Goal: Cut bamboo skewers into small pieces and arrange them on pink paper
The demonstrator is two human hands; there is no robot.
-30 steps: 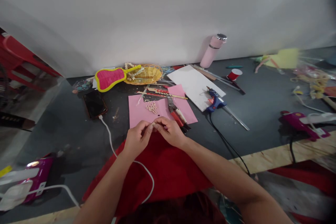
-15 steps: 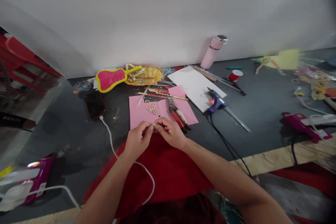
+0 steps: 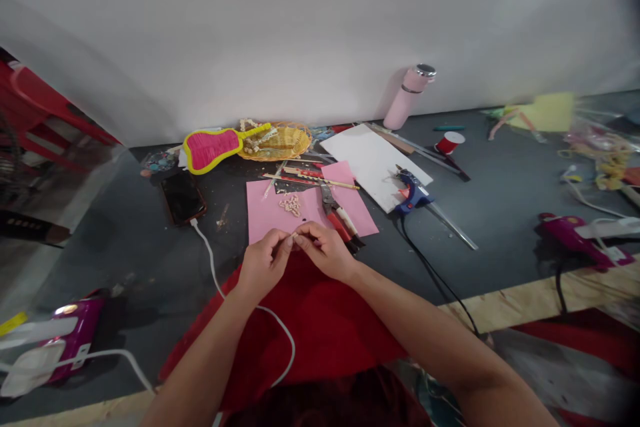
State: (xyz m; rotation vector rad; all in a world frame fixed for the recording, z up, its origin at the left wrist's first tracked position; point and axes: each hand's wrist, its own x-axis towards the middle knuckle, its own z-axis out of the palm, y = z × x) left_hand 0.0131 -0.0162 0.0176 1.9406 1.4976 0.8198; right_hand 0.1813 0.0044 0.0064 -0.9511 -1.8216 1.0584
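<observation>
My left hand point(image 3: 263, 263) and my right hand point(image 3: 325, 251) meet over the near edge of a pink sheet point(image 3: 260, 213). Thumbs and fingertips are pinched together on a tiny pale piece point(image 3: 294, 235), too small to name and partly covered by the fingers. Just beyond them, a small heap of pale beads or bits point(image 3: 290, 205) lies on the sheet. Pliers point(image 3: 336, 215) with red and white handles rest to the right of the heap. Under my hands a red cloth point(image 3: 320, 313) spreads across my lap, with a white cable point(image 3: 280, 327) running over it.
Behind lie thin sticks point(image 3: 310, 177), a wicker basket point(image 3: 287, 141) and a yellow-framed pink paddle shape point(image 3: 214, 150). A blue glue gun point(image 3: 414, 195) sits by a white board point(image 3: 367, 167). A phone point(image 3: 183, 199), a pink bottle point(image 3: 407, 99), a red spool point(image 3: 449, 142) and purple power strips point(image 3: 583, 240) surround the space.
My hands keep the same pinch at nearly the same spot. The whole view has shifted very slightly; nothing else has visibly moved.
</observation>
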